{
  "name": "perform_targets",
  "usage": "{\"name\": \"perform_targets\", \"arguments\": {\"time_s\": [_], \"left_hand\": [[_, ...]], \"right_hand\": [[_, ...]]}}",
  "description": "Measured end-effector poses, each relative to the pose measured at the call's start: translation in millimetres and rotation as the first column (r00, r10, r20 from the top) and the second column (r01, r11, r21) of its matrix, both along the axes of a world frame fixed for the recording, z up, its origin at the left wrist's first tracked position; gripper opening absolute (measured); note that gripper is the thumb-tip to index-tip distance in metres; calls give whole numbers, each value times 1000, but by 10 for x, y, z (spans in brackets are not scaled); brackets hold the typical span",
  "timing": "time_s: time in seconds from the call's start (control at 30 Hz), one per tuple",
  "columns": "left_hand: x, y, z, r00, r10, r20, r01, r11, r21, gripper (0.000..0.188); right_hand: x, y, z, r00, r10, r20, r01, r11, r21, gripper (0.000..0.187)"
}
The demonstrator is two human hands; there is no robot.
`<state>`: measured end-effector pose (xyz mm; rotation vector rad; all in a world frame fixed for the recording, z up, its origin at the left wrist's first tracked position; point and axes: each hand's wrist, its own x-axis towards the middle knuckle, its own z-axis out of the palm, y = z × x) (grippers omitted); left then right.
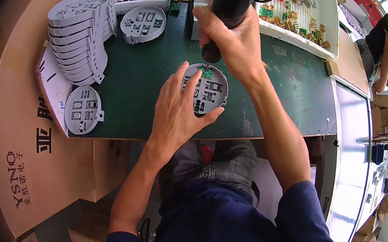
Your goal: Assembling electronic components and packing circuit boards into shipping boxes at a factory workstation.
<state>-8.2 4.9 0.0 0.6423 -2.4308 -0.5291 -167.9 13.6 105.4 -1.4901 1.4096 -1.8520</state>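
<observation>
Over round housing, right hand clasps near-upright driver, nose down; left hand spread.

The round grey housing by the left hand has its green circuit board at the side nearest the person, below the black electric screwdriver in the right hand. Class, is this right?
Wrong side: the head view shows the green circuit board at the far side of the round grey housing by the left hand, below the black electric screwdriver in the right hand.
</observation>
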Motion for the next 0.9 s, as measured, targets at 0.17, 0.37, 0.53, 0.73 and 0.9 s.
{"name": "perform_targets", "arguments": {"time_s": [0.17,0.37,0.53,0.73,0.9], "left_hand": [[-1,12,22,1000,-3,-11,3,1000,7,79],[-132,-22,-17,990,-126,-60,125,992,-24,73],[24,-55,-10,995,-96,7,96,993,-63,76],[-51,-48,-80,997,-73,15,73,997,-28,79],[-21,-59,-11,993,-105,-54,106,994,14,86]], "right_hand": [[38,-27,-47,998,11,66,-10,1000,-16,29],[-144,46,1,965,-177,-194,206,968,144,46],[40,-327,-228,999,-50,4,49,964,-262,46],[-83,-179,52,997,-75,22,78,969,-232,46],[-195,-220,373,993,-108,52,116,974,-196,61]]}}
